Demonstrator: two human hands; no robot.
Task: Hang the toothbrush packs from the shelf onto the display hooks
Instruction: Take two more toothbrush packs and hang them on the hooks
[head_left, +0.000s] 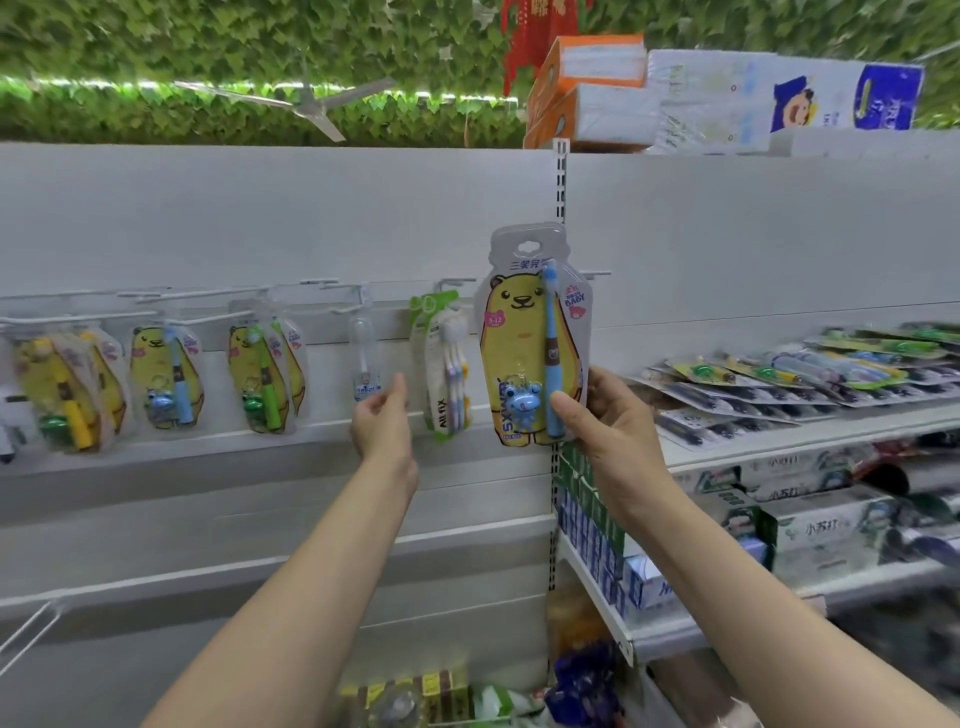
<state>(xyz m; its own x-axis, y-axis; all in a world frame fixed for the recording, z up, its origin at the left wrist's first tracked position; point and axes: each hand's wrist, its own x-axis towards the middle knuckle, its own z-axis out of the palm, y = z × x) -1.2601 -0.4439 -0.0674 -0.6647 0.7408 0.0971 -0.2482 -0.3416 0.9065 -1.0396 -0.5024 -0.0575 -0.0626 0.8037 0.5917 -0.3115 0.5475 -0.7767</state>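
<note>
Pinching a yellow bear toothbrush pack (522, 338) by its lower right corner with the right hand (602, 421), thumb laid across the front beside the blue brush handle, fingers tucked behind. Holding it upright and facing out, in front of the white back panel (260, 218), hang hole at the top sitting higher than the row of display hooks (457, 282), not threaded on any of them. Just past its right edge, one bare hook tip (597, 272) poking out. Over on the other side, reaching forward with the left hand (382, 418), fingers straight and relaxed, thumb up, gripping nothing, right under a small clear pack (363, 358) on its hook; touching or not, cannot tell. Between the two hands, hanging: a green and white All fix pack (441, 364) of three brushes. Further left along the row, more bear packs: one with a blue brush (166, 374), one with a green brush (262, 374), then a thick bunch (67, 389) at the far end. Off to the right, past the slotted upright (560, 182), a white shelf (779, 440) stacked with flat toothbrush packs (779, 384) lying down in overlapping rows. Below that, boxed toothpaste (810, 530) on the next shelf down. Up top, tissue boxes (592, 93) and a big wrapped paper pack (779, 98), with a ceiling fan (306, 104) against leafy green overhead.
</note>
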